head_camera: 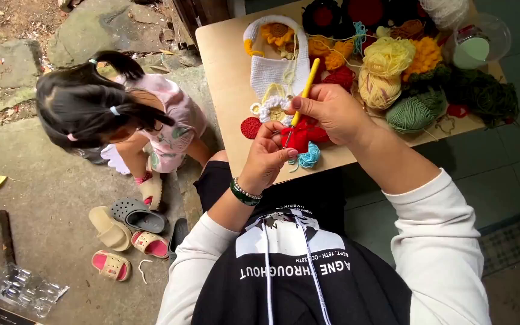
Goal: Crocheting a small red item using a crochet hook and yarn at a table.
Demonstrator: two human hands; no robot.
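Hands at work over a small wooden table. Right hand pinches a yellow crochet hook between thumb and fingers, its tip lowered into a red crocheted piece just below the knuckles. Left hand, fingers curled together, grips the same red piece from the near side; a beaded bracelet circles its wrist. Touching the piece beneath, a small blue yarn ball. Beyond the right hand lie a white knitted bag, yellow yarn and green yarn. Well left of the hands, a child crouches beside scattered sandals.
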